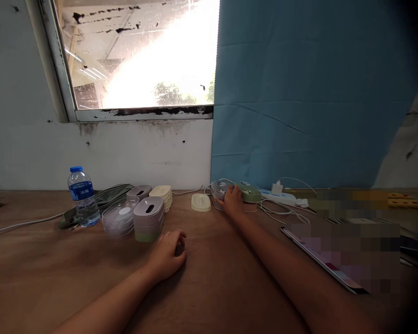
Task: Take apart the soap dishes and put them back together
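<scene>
My right hand (232, 200) reaches to the back of the table, its thumb and fingers around the right side of a transparent box with a grey lid (220, 189). Right beside it stands a similar box with a green lid (250, 192). A cream lid (201, 202) lies flat to the left of that hand. My left hand (169, 253) rests on the table with loosely bent fingers, thumb apart, holding nothing. Just beyond it are stacked mauve containers (148, 218) with a green bottom part, a stack of cream lids (162, 195) and stacked transparent tubs (120, 218).
A water bottle (83, 197) with a blue cap stands at the left, before a dark green pouch (113, 195). A power strip (278, 197) with white cables lies at the back right. A tablet-like device (320, 257), partly blurred out, lies to the right of my right forearm.
</scene>
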The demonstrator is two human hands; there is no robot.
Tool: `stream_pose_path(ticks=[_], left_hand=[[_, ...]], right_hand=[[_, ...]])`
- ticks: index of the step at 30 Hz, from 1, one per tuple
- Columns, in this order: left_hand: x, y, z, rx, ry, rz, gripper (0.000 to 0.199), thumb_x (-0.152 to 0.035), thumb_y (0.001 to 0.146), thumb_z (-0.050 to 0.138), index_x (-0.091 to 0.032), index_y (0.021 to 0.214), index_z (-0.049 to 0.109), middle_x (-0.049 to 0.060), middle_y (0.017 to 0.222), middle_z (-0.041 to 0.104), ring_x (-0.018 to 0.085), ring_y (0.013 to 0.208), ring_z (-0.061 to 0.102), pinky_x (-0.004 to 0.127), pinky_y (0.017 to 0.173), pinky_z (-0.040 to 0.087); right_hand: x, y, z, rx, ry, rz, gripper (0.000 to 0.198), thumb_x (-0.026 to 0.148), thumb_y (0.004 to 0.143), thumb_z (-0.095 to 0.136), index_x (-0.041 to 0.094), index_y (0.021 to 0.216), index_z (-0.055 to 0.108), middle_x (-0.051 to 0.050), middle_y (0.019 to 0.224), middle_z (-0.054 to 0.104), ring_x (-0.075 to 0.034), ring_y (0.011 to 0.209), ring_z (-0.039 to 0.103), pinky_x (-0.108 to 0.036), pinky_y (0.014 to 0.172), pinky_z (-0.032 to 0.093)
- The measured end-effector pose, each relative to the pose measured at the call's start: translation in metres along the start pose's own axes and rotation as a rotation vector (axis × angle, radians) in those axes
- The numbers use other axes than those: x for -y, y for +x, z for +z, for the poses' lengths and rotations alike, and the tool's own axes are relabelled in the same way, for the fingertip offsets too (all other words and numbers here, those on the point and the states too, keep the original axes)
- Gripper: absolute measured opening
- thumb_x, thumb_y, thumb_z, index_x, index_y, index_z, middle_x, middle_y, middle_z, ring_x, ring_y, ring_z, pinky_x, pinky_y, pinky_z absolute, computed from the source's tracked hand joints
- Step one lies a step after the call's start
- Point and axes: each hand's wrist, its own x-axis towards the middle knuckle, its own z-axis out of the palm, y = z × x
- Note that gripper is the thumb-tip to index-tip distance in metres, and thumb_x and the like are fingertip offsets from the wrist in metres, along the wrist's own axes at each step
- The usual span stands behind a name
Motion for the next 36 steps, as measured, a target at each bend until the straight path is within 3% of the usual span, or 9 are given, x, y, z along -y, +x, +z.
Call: stream_pose_path(ticks=[14, 19, 22, 25, 29, 36], left_hand=[[0.0, 0.001, 0.0, 0.014, 0.001, 0.003, 0.024, -0.017, 0.069, 0.05, -0.019, 0.093, 0.05, 0.005, 0.091, 0.057, 0.02, 0.087, 0.049, 0.033, 0.078, 0.038], [0.001, 0.001, 0.001, 0.013, -0.005, 0.008, 0.023, -0.017, 0.07, 0.05, -0.018, 0.093, 0.05, 0.005, 0.091, 0.057, 0.02, 0.087, 0.048, 0.034, 0.078, 0.038], [0.001, 0.001, 0.001, 0.011, -0.011, 0.009, 0.023, -0.017, 0.07, 0.049, -0.018, 0.093, 0.05, 0.005, 0.091, 0.057, 0.02, 0.086, 0.048, 0.034, 0.077, 0.038], [0.0, 0.001, 0.0, 0.008, -0.007, 0.009, 0.023, -0.017, 0.069, 0.05, -0.019, 0.092, 0.05, 0.004, 0.09, 0.056, 0.02, 0.086, 0.048, 0.033, 0.077, 0.038], [-0.002, 0.001, -0.001, 0.016, 0.001, 0.005, 0.021, -0.018, 0.069, 0.05, -0.019, 0.089, 0.05, 0.004, 0.09, 0.056, 0.02, 0.086, 0.048, 0.033, 0.077, 0.038], [0.001, 0.001, 0.0, 0.007, 0.038, 0.038, 0.02, -0.018, 0.069, 0.05, -0.019, 0.089, 0.05, 0.004, 0.09, 0.056, 0.02, 0.086, 0.048, 0.032, 0.076, 0.037]], right_hand=[[-0.003, 0.001, 0.003, 0.005, -0.062, -0.01, 0.061, 0.034, 0.078, 0.05, 0.005, 0.125, 0.024, -0.027, 0.13, 0.025, -0.042, 0.12, 0.021, -0.055, 0.093, 0.023], [0.016, -0.005, -0.006, 0.128, -0.055, -0.195, 0.068, 0.031, 0.076, 0.052, 0.007, 0.131, 0.019, -0.021, 0.137, 0.02, -0.039, 0.127, 0.008, -0.054, 0.1, 0.012], [0.04, -0.019, -0.005, 0.291, -0.031, -0.375, 0.054, 0.027, 0.076, 0.053, 0.013, 0.125, 0.036, -0.016, 0.13, 0.037, -0.032, 0.122, 0.027, -0.044, 0.1, 0.023], [0.06, -0.034, 0.004, 0.42, -0.023, -0.45, 0.035, 0.021, 0.079, 0.05, 0.014, 0.114, 0.049, -0.013, 0.114, 0.051, -0.025, 0.104, 0.047, -0.038, 0.092, 0.035], [0.066, -0.042, 0.011, 0.462, -0.024, -0.429, 0.029, 0.028, 0.086, 0.047, 0.016, 0.112, 0.049, -0.008, 0.114, 0.051, -0.02, 0.098, 0.052, -0.042, 0.085, 0.042], [0.042, -0.036, 0.011, 0.466, 0.029, -0.37, 0.028, 0.028, 0.086, 0.047, 0.017, 0.111, 0.049, -0.007, 0.112, 0.053, -0.019, 0.095, 0.054, -0.04, 0.081, 0.046]])
